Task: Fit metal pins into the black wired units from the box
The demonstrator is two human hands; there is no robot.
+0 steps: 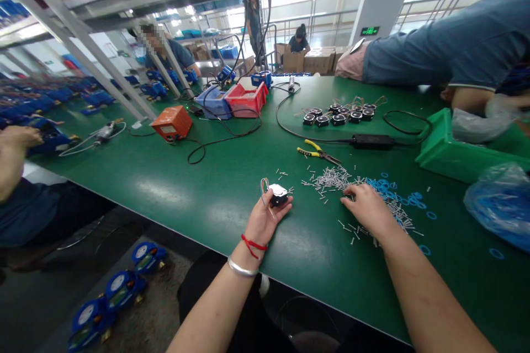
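Observation:
My left hand [267,215] is closed around a small wired module [278,193], black at the sides with a white top, held just above the green table. Thin coloured wires [264,186] stick out from its left side. My right hand [367,207] is down in a loose pile of small metal screws [333,178], thumb and fingers curled together. Whatever the fingertips grip is too small to make out. Blue rings [387,188] lie scattered among the screws beside that hand. Yellow-handled pliers [318,151] rest beyond the pile.
Several similar modules [338,119] stand farther back. A green bin [451,149] and a bag of blue rings [501,204] are at right. A black cable [285,121] crosses the table near red [247,100] and blue bins [213,103]. Co-workers sit or lean around the table.

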